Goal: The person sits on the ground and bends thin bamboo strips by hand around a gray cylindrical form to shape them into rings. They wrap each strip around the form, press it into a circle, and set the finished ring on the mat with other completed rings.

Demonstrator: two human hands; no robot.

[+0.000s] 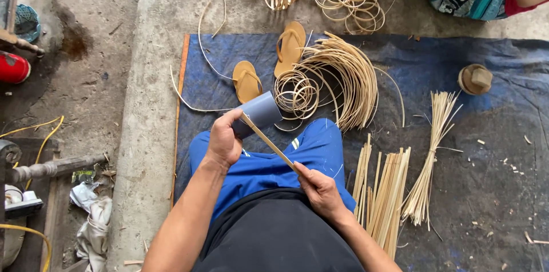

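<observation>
Bamboo strip [267,142] — thin, flat, pale tan — runs slantwise over the person's blue-clad lap, above the near part of the blue tarp [503,158]; its far end lies against a short grey pipe section [257,114], smooth, round and open-ended, and its near end sits in the other hand. Left hand [223,142] has its fingers clamped around the pipe, thumb seemingly pressing the strip's tip to the wall; right hand [317,187] has fingers pinched together on the strip's lower end. The step looks like the start of bending the strip around the pipe; next it would call for steady tension and a firm thumb — the strip appears stiff and springy. Further right lie coiled bamboo rings [296,94], then straight bundled splints [384,192] near the tarp's near edge.
</observation>
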